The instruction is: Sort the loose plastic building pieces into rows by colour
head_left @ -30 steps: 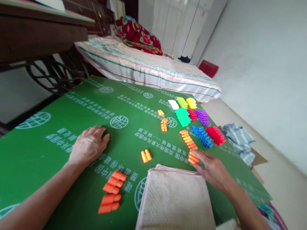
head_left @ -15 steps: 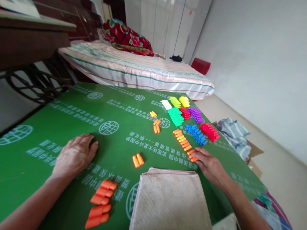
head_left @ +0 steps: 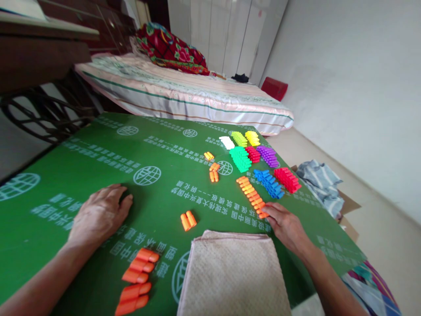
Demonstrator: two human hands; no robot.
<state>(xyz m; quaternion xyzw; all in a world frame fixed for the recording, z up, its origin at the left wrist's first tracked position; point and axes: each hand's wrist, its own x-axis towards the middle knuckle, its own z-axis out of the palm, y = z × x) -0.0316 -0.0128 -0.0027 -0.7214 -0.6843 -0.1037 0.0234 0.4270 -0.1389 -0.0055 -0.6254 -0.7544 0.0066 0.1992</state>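
My right hand (head_left: 285, 226) has its fingertips closed on the near end of a slanting row of small orange bullet-shaped pieces (head_left: 247, 188), which lie side by side. My left hand (head_left: 100, 210) rests palm down on the green board (head_left: 108, 169), fingers loosely stretched, holding nothing. In front of it, near the bottom edge, several darker orange pieces (head_left: 136, 278) lie in a loose column. Between my hands is a pair of orange pieces (head_left: 188, 220). Farther off are small orange clusters (head_left: 213, 172) and a yellow-orange one (head_left: 208, 156).
A folded beige cloth (head_left: 235, 272) lies at the near edge. Beyond the orange row are blocks of blue (head_left: 269, 183), red (head_left: 287, 180), green (head_left: 240, 159), purple (head_left: 268, 156), yellow (head_left: 252, 138) and white pieces (head_left: 226, 142). A bed (head_left: 197, 96) stands behind the board.
The end pieces under my right fingers have moved up against the orange row, closing the gap. My left hand stays in place; the view has shifted slightly.
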